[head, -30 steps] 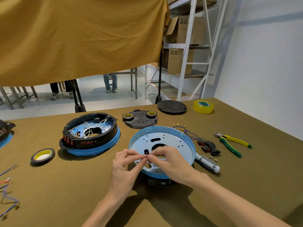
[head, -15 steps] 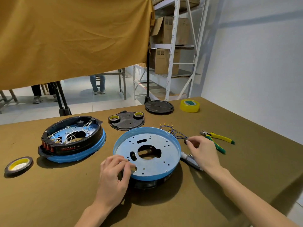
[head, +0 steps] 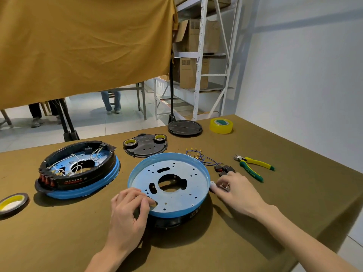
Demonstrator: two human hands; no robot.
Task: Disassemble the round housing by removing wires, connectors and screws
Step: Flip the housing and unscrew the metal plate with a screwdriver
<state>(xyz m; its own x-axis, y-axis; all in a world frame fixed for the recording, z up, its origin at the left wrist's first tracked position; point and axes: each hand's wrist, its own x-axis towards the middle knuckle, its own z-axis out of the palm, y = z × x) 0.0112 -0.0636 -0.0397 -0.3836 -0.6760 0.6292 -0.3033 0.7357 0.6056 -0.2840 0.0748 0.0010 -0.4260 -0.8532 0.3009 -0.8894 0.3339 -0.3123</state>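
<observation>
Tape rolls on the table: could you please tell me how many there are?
4: a clear yellow roll at the far edge, two small rolls on the black plate, and one near left.

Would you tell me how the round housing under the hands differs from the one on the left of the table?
The near housing shows a bare pale plate with holes and no wires; the left housing still has white wires inside. The near one's black part sits beneath its blue rim; the left one's black ring sits above. Both are round, blue and black.
</observation>
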